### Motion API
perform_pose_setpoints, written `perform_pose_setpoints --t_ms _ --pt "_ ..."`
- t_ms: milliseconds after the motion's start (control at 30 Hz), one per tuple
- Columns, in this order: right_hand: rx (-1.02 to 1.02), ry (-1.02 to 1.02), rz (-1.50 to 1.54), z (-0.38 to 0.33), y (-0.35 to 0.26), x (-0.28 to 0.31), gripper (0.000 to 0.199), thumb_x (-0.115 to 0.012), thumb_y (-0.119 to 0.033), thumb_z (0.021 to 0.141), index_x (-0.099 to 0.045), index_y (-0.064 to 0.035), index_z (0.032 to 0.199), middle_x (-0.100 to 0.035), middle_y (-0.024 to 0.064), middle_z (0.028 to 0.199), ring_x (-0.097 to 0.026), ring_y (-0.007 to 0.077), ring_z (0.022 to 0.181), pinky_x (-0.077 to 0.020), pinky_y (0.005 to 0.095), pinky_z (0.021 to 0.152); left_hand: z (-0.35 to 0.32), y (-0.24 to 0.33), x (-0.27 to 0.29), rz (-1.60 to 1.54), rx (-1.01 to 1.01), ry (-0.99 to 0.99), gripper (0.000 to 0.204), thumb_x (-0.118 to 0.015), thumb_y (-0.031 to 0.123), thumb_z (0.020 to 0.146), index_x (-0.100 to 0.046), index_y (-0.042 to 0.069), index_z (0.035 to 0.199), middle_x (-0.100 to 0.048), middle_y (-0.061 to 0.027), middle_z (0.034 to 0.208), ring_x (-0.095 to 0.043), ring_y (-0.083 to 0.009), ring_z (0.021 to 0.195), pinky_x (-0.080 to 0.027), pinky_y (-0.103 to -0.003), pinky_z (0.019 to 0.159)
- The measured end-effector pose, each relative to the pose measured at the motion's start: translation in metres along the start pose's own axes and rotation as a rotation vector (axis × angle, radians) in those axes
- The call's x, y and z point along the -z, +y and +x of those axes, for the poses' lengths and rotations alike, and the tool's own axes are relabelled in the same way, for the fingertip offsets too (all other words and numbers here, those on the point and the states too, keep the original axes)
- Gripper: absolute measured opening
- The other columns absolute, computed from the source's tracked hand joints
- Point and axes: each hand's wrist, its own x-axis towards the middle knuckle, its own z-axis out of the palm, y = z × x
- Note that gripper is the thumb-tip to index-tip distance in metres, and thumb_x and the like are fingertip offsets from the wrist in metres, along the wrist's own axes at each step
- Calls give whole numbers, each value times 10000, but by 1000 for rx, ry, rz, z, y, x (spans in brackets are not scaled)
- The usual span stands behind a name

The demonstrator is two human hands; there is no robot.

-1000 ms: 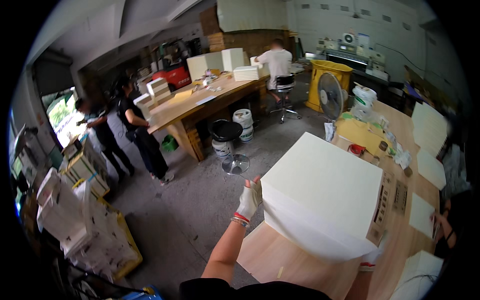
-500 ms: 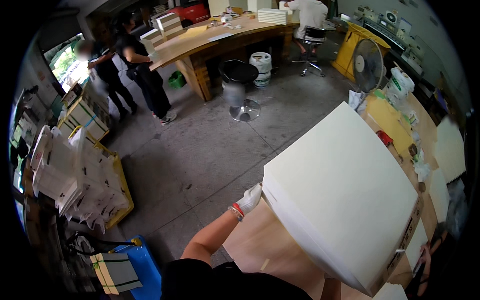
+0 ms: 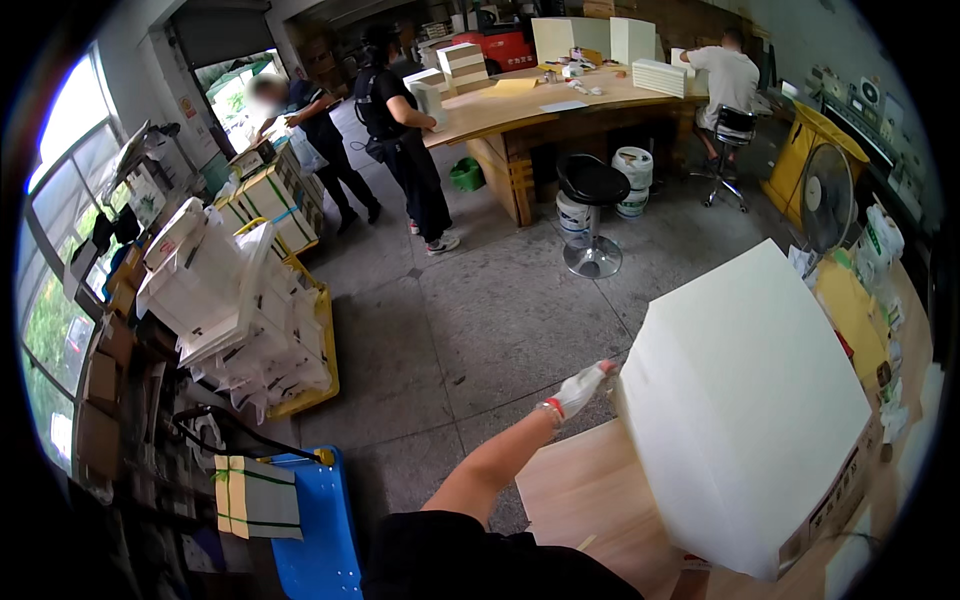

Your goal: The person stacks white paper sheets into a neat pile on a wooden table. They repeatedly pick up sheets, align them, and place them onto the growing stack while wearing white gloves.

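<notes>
A large, thick white block, seemingly a stack of paper sheets [image 3: 750, 400], stands on the pale wooden table [image 3: 580, 480] in front of me, with a printed brown strip along its lower right side. My left hand [image 3: 583, 390], in a white glove with a red cuff, reaches toward the block's left edge. Its fingers are stretched out and slightly blurred; whether they touch the edge I cannot tell. Only a bit of my right forearm [image 3: 692, 583] shows below the block, which hides that hand.
At left stand a yellow-edged cart piled with white bundles [image 3: 260, 320] and a blue trolley [image 3: 315, 520] carrying a strapped stack [image 3: 258, 497]. A black stool [image 3: 594, 215], a long workbench [image 3: 480, 120] and a fan [image 3: 828, 198] lie beyond. Two people stand at back left; another sits at back right.
The view has swung left, so the room shifts rightward in the picture. My left hand's fingers, earlier against the block's left edge, now stretch out toward it.
</notes>
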Motion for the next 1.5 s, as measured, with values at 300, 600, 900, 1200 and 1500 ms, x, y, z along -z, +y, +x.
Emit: perform_pose_setpoints --t_ms 300,600,900,1200,1500 --pt "41 18 69 8 25 17 485 -405 -394 975 -459 -64 1326 -537 77 1279 -522 203 1133 -446 331 904 -298 -151 236 871 653 316 458 -508 419 879 -518 68 1173 -531 -148 1236 -520 -299 1165 -397 -431 981" --pt "191 430 101 -13 50 37 497 -398 -440 977 -503 -75 1298 -569 67 1247 -539 197 1102 -460 324 871 -544 -255 316 1582 524 -461 210 -657 284 755 -664 102 861 -697 -105 944 -660 -306 952 -520 -417 817" --pt "462 954 181 -79 87 6 526 -406 -488 974 -548 -68 1257 -603 62 1184 -556 195 1039 -473 317 846 -320 -149 489 1844 547 -283 127 -647 207 808 -721 122 865 -707 -53 878 -698 -241 817 -561 -361 687" --pt "370 1225 227 -133 109 -126 526 -400 -542 959 -611 -65 1029 -619 51 927 -561 146 799 -471 272 710 39 -90 564 338 577 420 188 -543 250 849 -615 77 866 -639 -73 831 -601 -195 641 -490 -343 561" --pt "367 1591 284 -102 134 -151 471 -410 -533 964 -588 -101 906 -587 18 776 -540 142 659 -465 284 592 305 9 265 274 320 -363 339 -600 350 871 -603 58 1043 -646 -75 909 -613 -205 728 -502 -346 612"
